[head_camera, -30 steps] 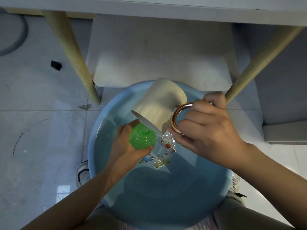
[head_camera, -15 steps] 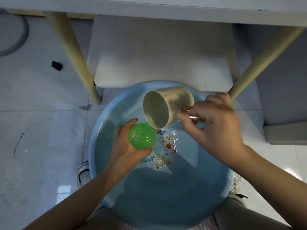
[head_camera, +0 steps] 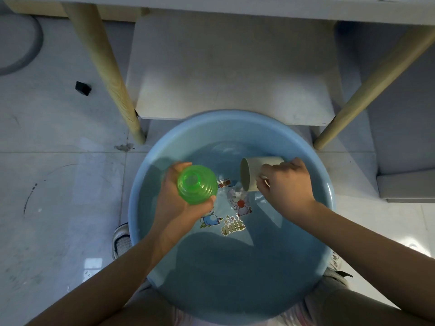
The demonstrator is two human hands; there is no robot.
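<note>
A round blue basin (head_camera: 322,175) with water sits on the floor between my knees; cartoon stickers show on its bottom. My right hand (head_camera: 288,189) grips a cream mug (head_camera: 253,171) by its handle, which my fingers hide. The mug lies on its side with its mouth facing left, low at the water surface right of the basin's middle. My left hand (head_camera: 175,203) holds a ribbed green plastic bottle (head_camera: 197,184) upright above the basin's left half, its top pointing at the camera.
Two slanted wooden table legs (head_camera: 107,74) (head_camera: 374,81) stand just beyond the basin, with a pale step or shelf (head_camera: 230,67) between them. A small black object (head_camera: 82,88) lies on the tiled floor at left. My shoes show beside the basin.
My right hand lowered the mug from above the basin down to the water and turned its mouth to the left. My left hand with the green bottle stayed about where it was.
</note>
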